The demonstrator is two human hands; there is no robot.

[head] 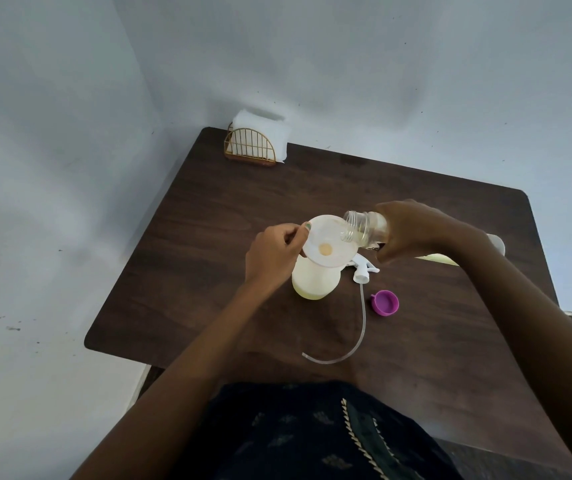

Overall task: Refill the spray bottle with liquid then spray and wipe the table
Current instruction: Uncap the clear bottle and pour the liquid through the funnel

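Label point(378, 247) on tipped refill bottle point(364, 228) unreadable, right hand point(412, 230) gripping it

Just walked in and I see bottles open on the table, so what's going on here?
A person is refilling a spray bottle. The left hand steadies a funnel set in its neck, while the right hand tips a clear bottle over the funnel. The sprayer head with its tube and a purple cap lie on the table. Napkins in a holder wait at the far corner.
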